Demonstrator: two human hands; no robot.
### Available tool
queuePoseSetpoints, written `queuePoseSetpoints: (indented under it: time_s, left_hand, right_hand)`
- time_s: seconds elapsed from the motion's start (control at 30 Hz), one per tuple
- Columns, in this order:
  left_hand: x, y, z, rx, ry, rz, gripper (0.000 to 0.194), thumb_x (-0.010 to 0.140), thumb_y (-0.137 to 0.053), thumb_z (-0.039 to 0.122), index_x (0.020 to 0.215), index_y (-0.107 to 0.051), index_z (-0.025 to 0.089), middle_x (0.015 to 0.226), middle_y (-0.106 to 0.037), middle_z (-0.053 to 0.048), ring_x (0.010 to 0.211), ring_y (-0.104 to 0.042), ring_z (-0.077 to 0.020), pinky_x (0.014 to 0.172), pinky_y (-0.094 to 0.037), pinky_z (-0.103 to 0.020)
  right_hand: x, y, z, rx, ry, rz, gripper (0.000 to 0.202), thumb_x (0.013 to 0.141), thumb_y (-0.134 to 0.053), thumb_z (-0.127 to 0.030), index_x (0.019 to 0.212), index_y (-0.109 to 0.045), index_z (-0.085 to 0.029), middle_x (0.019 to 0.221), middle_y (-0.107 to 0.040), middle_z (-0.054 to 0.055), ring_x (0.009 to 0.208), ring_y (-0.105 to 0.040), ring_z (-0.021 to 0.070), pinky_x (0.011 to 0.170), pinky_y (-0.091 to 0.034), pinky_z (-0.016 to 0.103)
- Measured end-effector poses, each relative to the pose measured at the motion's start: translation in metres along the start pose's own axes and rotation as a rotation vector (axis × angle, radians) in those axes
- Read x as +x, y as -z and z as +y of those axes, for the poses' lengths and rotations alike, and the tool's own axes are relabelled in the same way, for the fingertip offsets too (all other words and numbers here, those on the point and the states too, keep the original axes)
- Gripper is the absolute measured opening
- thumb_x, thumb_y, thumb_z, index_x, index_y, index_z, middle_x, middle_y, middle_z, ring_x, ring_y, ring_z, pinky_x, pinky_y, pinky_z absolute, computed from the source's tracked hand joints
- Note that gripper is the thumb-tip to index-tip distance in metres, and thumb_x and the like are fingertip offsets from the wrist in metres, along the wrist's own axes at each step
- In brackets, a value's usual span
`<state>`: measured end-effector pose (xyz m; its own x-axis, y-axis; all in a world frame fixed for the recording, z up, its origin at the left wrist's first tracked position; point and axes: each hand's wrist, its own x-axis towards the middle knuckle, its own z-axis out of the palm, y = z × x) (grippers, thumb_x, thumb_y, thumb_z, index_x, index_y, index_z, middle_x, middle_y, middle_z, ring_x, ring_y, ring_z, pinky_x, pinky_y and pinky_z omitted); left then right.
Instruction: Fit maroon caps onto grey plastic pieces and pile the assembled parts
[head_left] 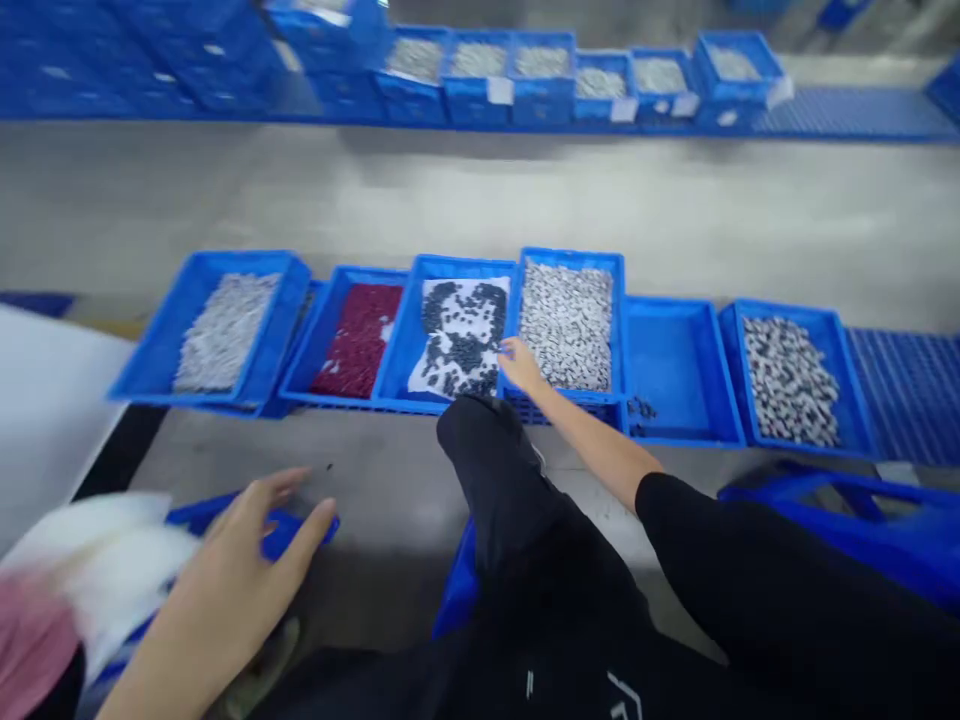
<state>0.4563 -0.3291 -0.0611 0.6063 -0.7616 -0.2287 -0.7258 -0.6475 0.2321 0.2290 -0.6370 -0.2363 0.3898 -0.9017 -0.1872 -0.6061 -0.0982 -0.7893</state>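
Observation:
My left hand (251, 560) is in the lower left, fingers and thumb apart, with nothing between them. A small dark speck (329, 466) shows just beyond its fingertips against the floor. My right hand (520, 362) reaches to the right edge of a blue crate (391, 365), its fingers curled together. Whatever they hold is too small and blurred to name. Inside that crate, small dark pieces (465, 352) lie scattered over a white sheet (450, 325). Right beside it stands a crate full of small white-and-dark pieces (566, 325).
Along the row are crates with pale pieces (225, 330), dark red pieces (358, 340) and black-and-white pieces (791, 380). Another crate (675, 370) has several dark bits at its left. More filled crates (480, 85) line the back. A person's sleeve (112, 550) is at left.

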Motion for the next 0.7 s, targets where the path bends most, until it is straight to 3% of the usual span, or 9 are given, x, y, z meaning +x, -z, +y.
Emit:
queuePoseSetpoints:
  time_s: [0.03, 0.1, 0.17, 0.27, 0.33, 0.43, 0.5, 0.6, 0.7]
  left_hand:
    - [0.039, -0.015, 0.027, -0.039, -0.06, -0.07, 0.062, 0.085, -0.058, 0.078, 0.142, -0.065, 0.053, 0.15, -0.08, 0.002, 0.14, -0.077, -0.0434, 0.122, -0.061, -0.057]
    - [0.11, -0.053, 0.086, -0.107, -0.165, -0.214, 0.065, 0.088, -0.059, 0.072, 0.142, -0.067, 0.036, 0.158, -0.075, -0.013, 0.153, -0.068, -0.0449, 0.131, -0.052, -0.06]
    - [0.168, -0.105, 0.151, -0.169, -0.291, -0.374, 0.07, 0.092, -0.061, 0.064, 0.147, -0.067, 0.022, 0.165, -0.068, -0.024, 0.16, -0.06, -0.0452, 0.136, -0.044, -0.062]
    - [0.231, -0.208, 0.239, -0.192, -0.423, -0.513, 0.059, 0.1, -0.062, 0.05, 0.149, -0.069, 0.019, 0.166, -0.067, -0.021, 0.162, -0.06, -0.035, 0.138, -0.043, -0.051]
    - [0.258, -0.281, 0.281, -0.179, -0.457, -0.57, 0.055, 0.1, -0.068, 0.042, 0.149, -0.07, 0.018, 0.167, -0.067, -0.022, 0.163, -0.058, -0.0323, 0.138, -0.042, -0.046]
    - [0.285, -0.374, 0.31, -0.144, -0.455, -0.575, 0.062, 0.101, -0.074, 0.041, 0.157, -0.067, 0.016, 0.179, -0.053, -0.025, 0.171, -0.047, -0.0387, 0.14, -0.038, -0.053]
    - [0.296, -0.418, 0.312, -0.118, -0.443, -0.526, 0.071, 0.103, -0.074, 0.043, 0.166, -0.06, 0.014, 0.188, -0.037, -0.027, 0.178, -0.032, -0.0436, 0.144, -0.027, -0.06]
    - [0.305, -0.459, 0.306, -0.077, -0.437, -0.451, 0.073, 0.11, -0.062, 0.045, 0.176, -0.051, 0.013, 0.194, -0.023, -0.025, 0.183, -0.012, -0.0445, 0.146, -0.009, -0.066]
    - [0.303, -0.48, 0.303, -0.047, -0.422, -0.341, 0.06, 0.116, -0.048, 0.045, 0.171, -0.06, 0.021, 0.19, -0.036, -0.019, 0.179, -0.02, -0.0452, 0.144, -0.013, -0.067]
  right_hand:
    - [0.016, 0.02, 0.043, -0.017, -0.119, 0.065, 0.042, 0.111, -0.08, -0.04, 0.147, -0.072, -0.019, 0.148, -0.074, 0.013, 0.125, -0.077, 0.0302, 0.106, -0.068, 0.053]
    - [0.034, 0.052, 0.121, -0.044, -0.319, 0.167, 0.045, 0.111, -0.079, -0.042, 0.149, -0.071, -0.02, 0.15, -0.073, 0.013, 0.127, -0.077, 0.0309, 0.106, -0.068, 0.054]
    - [0.042, 0.07, 0.185, -0.062, -0.46, 0.232, 0.044, 0.112, -0.079, -0.042, 0.149, -0.071, -0.02, 0.15, -0.073, 0.013, 0.127, -0.077, 0.0308, 0.106, -0.068, 0.054]
    - [0.055, 0.072, 0.254, -0.074, -0.587, 0.272, 0.045, 0.111, -0.08, -0.042, 0.149, -0.071, -0.02, 0.152, -0.072, 0.014, 0.13, -0.075, 0.032, 0.109, -0.067, 0.055]
    - [0.069, 0.059, 0.286, -0.075, -0.633, 0.28, 0.048, 0.108, -0.082, -0.043, 0.15, -0.072, -0.021, 0.159, -0.069, 0.018, 0.143, -0.07, 0.0368, 0.12, -0.061, 0.06]
    - [0.096, 0.025, 0.313, -0.076, -0.676, 0.301, 0.058, 0.103, -0.08, -0.049, 0.156, -0.071, -0.026, 0.177, -0.053, 0.021, 0.166, -0.049, 0.0437, 0.134, -0.043, 0.068]
    - [0.112, -0.002, 0.32, -0.08, -0.711, 0.327, 0.063, 0.104, -0.075, -0.055, 0.161, -0.067, -0.031, 0.186, -0.04, 0.018, 0.175, -0.033, 0.0465, 0.136, -0.034, 0.077]
    - [0.124, -0.041, 0.318, -0.1, -0.745, 0.429, 0.059, 0.107, -0.066, -0.057, 0.161, -0.067, -0.034, 0.189, -0.034, 0.015, 0.177, -0.022, 0.0483, 0.133, -0.028, 0.083]
    - [0.127, -0.067, 0.308, -0.106, -0.68, 0.488, 0.05, 0.108, -0.061, -0.048, 0.154, -0.072, -0.032, 0.182, -0.044, 0.014, 0.17, -0.029, 0.0466, 0.133, -0.029, 0.081]
